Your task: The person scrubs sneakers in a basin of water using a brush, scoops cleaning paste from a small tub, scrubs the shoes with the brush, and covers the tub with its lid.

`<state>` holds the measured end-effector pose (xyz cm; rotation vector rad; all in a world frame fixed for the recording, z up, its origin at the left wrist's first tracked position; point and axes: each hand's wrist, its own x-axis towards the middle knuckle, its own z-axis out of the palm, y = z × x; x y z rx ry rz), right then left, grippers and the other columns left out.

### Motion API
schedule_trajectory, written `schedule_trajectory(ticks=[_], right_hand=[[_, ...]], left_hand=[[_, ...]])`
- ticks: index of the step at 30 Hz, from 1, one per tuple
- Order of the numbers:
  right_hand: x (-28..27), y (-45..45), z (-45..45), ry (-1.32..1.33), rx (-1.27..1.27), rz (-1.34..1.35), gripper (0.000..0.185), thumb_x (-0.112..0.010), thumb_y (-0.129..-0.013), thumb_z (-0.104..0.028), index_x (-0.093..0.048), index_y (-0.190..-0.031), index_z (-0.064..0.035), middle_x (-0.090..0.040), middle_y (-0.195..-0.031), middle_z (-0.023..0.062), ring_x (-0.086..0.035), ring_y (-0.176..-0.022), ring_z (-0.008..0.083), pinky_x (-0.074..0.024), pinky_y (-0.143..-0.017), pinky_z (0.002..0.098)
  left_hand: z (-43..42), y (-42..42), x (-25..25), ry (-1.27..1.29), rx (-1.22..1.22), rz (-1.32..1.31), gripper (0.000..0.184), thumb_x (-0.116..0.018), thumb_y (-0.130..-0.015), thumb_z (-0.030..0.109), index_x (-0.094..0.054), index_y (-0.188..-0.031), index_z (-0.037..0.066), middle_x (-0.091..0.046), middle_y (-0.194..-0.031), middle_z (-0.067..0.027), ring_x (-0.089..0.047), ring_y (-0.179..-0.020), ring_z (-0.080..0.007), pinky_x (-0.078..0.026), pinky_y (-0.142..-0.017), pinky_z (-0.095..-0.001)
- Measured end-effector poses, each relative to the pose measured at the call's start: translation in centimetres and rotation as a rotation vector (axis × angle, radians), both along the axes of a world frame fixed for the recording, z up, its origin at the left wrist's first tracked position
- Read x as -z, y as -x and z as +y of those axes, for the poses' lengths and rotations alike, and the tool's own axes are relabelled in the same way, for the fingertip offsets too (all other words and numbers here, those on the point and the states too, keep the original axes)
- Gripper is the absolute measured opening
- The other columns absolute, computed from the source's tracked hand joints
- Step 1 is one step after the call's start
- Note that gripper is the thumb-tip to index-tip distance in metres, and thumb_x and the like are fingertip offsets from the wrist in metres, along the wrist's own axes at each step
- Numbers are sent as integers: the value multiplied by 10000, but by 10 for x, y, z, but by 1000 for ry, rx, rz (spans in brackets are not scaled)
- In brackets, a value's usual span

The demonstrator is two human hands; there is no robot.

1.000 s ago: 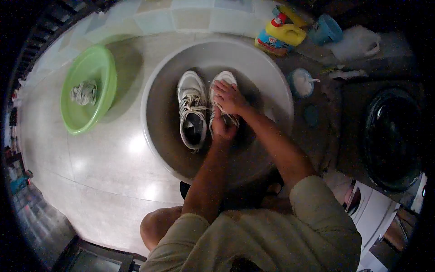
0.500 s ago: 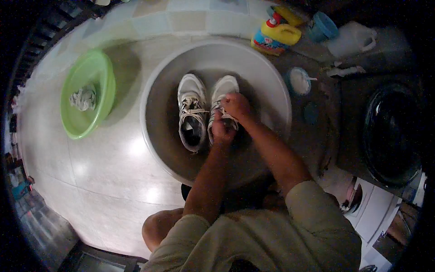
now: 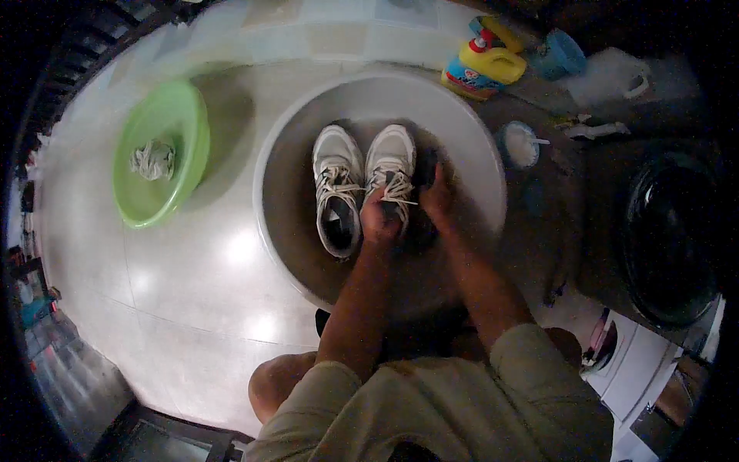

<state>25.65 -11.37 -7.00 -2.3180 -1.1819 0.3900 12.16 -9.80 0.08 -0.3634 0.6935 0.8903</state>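
Note:
Two pale sneakers with cream laces stand side by side, toes pointing away from me, in a wide grey basin (image 3: 265,223). My left hand (image 3: 379,219) is closed on the ankle opening of the right sneaker (image 3: 392,150), near its loosened laces. To the right of that shoe, my right hand (image 3: 436,199) is apart from it, its visible fingers spread, over a dark patch that I cannot make out. The left sneaker (image 3: 336,158) stands close by, untouched, its laces tied across and its dark inside showing.
A green basin (image 3: 198,146) holding a crumpled greyish cloth (image 3: 154,159) stands on the left. Behind the grey basin, at right, are a yellow bottle (image 3: 481,71), a blue container (image 3: 560,54) and a whitish jug (image 3: 612,77). A tub (image 3: 520,145) with white contents stands nearer.
My right hand has left the right sneaker's laces and moved to the right and slightly down. The left hand stays on the shoe. The whole view has shifted a little.

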Motion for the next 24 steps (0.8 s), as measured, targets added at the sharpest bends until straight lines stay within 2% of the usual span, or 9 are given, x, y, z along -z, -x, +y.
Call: schedule_trajectory(ticks=[2,8,10,11,14,17,21,23,24], right_hand=[[-21,-5,1,-112,-25,-64,494,-423,-818,-277,-280,-1221,-30,-401,-1147,236,-395,-1062,350,-302,-898,368],[-73,21,9,77,-351,97,429,-426,-818,-333,-346,-1213,-184,-534,-918,222,-532,-805,361,-422,-678,406],[-66,13,46,80,-350,-24,395,-435,-816,-327,-369,-1194,-237,-549,-832,210,-551,-688,333,-429,-591,389],[-68,11,58,135,-346,-44,377,-437,-816,-321,-383,-1183,-254,-555,-800,204,-560,-643,314,-432,-557,373],[-77,11,40,-180,-659,-127,370,-437,-817,-313,-395,-1177,-238,-563,-784,186,-566,-610,291,-439,-534,352],[-66,9,15,-118,-692,-69,375,-431,-818,-315,-391,-1182,-233,-560,-804,191,-568,-650,296,-440,-577,365],[-59,-3,49,-239,-697,78,383,-420,-820,-328,-381,-1191,-239,-562,-827,181,-564,-653,305,-438,-614,382],[-97,7,70,236,-536,-88,377,-402,-831,-307,-371,-1199,-235,-561,-856,179,-557,-678,314,-427,-661,388],[-96,13,66,236,-541,-84,377,-402,-831,-307,-371,-1199,-235,-561,-856,179,-557,-678,314,-427,-661,388]], left_hand=[[-2,-9,30,-80,-3,-139,194,-445,-740,105,-540,-880,10,-582,-813,-102,-560,-740,-221,-454,-684,-301],[-4,-15,59,-136,-18,-15,213,-445,-718,134,-550,-850,4,-577,-797,-98,-559,-728,-210,-459,-666,-301],[-6,-11,52,-93,79,-67,219,-434,-718,130,-546,-860,6,-573,-791,-91,-555,-713,-207,-458,-655,-306],[0,-10,7,-3,33,51,208,-422,-715,114,-541,-852,12,-569,-792,-87,-553,-690,-203,-458,-630,-307],[-3,-14,47,-59,26,40,188,-431,-718,108,-538,-841,14,-564,-785,-88,-549,-720,-198,-454,-624,-303],[-7,-13,26,-59,36,-20,158,-454,-722,111,-539,-829,32,-557,-781,-62,-537,-727,-180,-451,-607,-284],[-15,-17,53,36,155,108,161,-445,-741,122,-531,-856,49,-549,-808,-44,-526,-727,-174,-444,-620,-289],[-20,-16,72,-198,306,373,167,-432,-752,131,-529,-854,42,-543,-801,-48,-517,-708,-166,-430,-603,-286],[-23,-16,80,-311,381,506,171,-425,-757,136,-528,-852,38,-540,-797,-49,-512,-699,-161,-424,-594,-285]])
